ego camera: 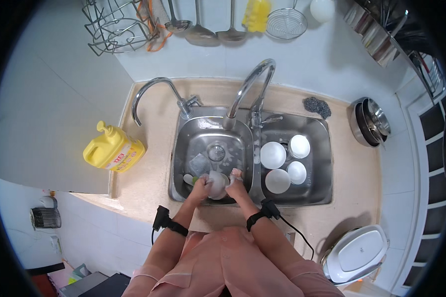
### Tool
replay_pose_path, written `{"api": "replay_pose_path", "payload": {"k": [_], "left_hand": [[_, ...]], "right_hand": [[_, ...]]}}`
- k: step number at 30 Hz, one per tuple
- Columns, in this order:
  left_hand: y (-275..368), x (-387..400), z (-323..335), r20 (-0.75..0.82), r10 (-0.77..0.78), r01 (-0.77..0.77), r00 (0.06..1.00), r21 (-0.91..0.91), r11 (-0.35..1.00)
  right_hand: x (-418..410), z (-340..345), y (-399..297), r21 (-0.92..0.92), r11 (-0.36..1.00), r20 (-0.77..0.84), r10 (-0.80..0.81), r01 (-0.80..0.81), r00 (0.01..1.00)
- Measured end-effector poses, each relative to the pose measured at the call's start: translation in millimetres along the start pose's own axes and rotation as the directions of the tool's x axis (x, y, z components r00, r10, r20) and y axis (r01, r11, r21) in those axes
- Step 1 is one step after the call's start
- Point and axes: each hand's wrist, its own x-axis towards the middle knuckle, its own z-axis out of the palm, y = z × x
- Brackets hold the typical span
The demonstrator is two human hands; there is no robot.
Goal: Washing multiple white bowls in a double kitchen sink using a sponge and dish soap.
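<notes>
Over the near part of the left sink basin [184,148], a white bowl [218,185] is tilted between my two hands. My left hand [200,189] grips the bowl's left side. At its right side is my right hand [236,187], with white foam on it. A small pinkish thing [236,172] shows at the right fingertips; whether it is a cloth, a sponge or part of the hand is unclear. Left of the bowl lies a white spoon [188,179], with something green partly hidden by my left hand. A pale, flat cloth or pad [200,164] rests near the drain [216,152].
Several white bowls [273,155] stand in the right basin [317,185]. A tall faucet [258,107] rises between the basins, and a thinner tap [150,81] stands left. Around them are a yellow detergent jug [115,150], steel scourers [317,107], metal bowls [369,122] and a white dish [360,252].
</notes>
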Motion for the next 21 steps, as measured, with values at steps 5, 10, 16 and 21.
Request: {"api": "replay_pose_path", "payload": {"k": [5,10,16,21], "left_hand": [[47,-10,-22,0.022,-0.292,0.278,0.956,-0.382,0.881],[83,-14,-24,-0.279,-0.225,0.057,0.934,-0.502,0.863],[105,-3,-13,-0.613,-0.138,-0.016,0.778,-0.239,0.971],[133,-4,-23,-0.598,0.106,-0.168,0.794,-0.049,0.985]], "right_hand": [[-11,-14,7,0.121,0.956,-0.208,-0.238,0.266,0.949],[-64,-82,-54,0.318,0.698,-0.579,-0.393,0.642,0.714],[-90,-94,-101,0.128,0.709,-0.574,-0.517,0.694,0.635],[-78,-87,-121,0.054,0.750,-0.586,-0.511,0.659,0.629]]}}
